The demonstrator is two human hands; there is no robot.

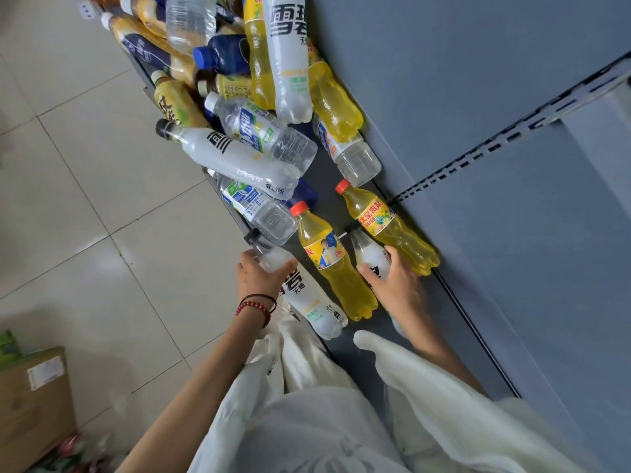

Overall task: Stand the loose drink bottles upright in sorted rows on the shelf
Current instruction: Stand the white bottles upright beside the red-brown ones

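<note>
Holding two cloudy white bottles, one per hand. Left hand (261,279) clamped round the shoulder of one (309,302) at the shelf (322,179) front edge, label reading 无糖. Right hand (397,285) wrapped round the other (370,256), between two yellow bottles near the back edge, the rear one (386,223) marked 大窑凤梨 DAYAO. Judged full, fairly heavy, thin-walled, slick; best taken mid-body. Unsorted heap (246,107) further along, 雪碧 legible there.

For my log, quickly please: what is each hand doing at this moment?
Left hand: closed, gripping the front white bottle.
Right hand: closed, gripping the rear white bottle.
</note>
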